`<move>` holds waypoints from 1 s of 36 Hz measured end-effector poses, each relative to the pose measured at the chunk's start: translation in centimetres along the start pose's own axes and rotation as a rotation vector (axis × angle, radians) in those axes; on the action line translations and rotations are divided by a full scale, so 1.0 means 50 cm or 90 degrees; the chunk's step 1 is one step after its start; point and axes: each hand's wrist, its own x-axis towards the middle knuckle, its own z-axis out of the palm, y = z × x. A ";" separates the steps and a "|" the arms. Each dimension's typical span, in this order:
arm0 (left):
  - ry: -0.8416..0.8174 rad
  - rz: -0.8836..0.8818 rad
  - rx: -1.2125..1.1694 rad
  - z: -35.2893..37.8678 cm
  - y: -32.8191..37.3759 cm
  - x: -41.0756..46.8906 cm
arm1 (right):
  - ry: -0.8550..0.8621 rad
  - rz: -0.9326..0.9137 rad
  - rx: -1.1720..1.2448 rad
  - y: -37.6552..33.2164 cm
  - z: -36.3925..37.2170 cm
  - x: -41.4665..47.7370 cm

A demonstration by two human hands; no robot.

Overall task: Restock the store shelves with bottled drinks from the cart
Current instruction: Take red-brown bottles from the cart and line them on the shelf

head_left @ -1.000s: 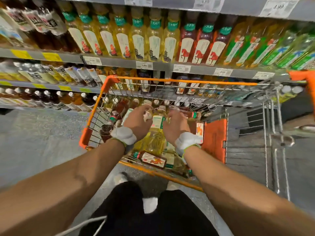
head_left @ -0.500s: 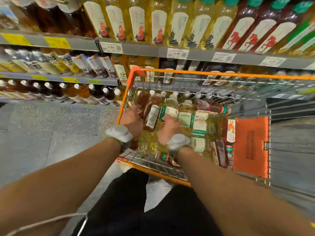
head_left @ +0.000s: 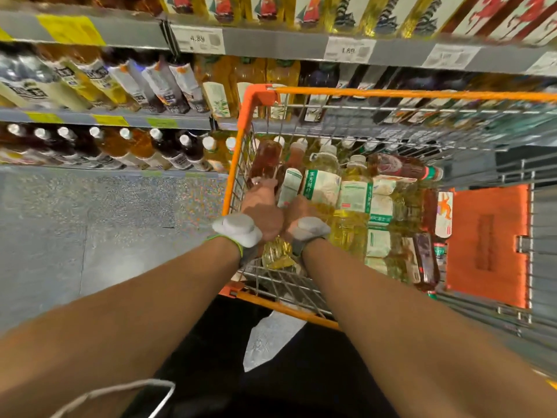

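— Where are the hands?
— Both bare arms stretch straight out into the near left corner of the cart [head_left: 391,93]. The left hand [head_left: 260,211] and the right hand [head_left: 300,214] lie side by side with their backs up, touching or nearly so, and each wrist wears a pale band [head_left: 238,229].
— And the fingers?
— The left hand's fingers [head_left: 262,187] point away towards the cart's far side and reach the foot of a brown bottle [head_left: 266,159] standing against the cart's left wall. I cannot tell if they pinch it. The right hand's fingers curl down out of sight among the drinks, so I cannot tell their hold either.
— Where are the drinks?
— A yellow bottle [head_left: 275,251] shows between and beneath the two wrists, inside the cart's near edge. More bottles [head_left: 355,188] pack the rest of the cart, some upright and some lying flat. Stocked shelves [head_left: 271,45] stand beyond the cart's far side, and speckled floor [head_left: 90,221] lies to its left.
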 end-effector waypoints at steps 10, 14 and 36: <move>0.052 -0.037 -0.047 0.012 0.010 0.009 | 0.001 -0.033 -0.043 -0.010 0.025 0.031; 0.024 -0.034 -0.026 0.009 -0.001 0.006 | -0.017 0.022 -0.009 -0.021 0.029 0.051; 0.015 -0.114 -0.096 -0.047 0.020 -0.033 | -0.038 0.061 0.150 0.034 -0.019 0.041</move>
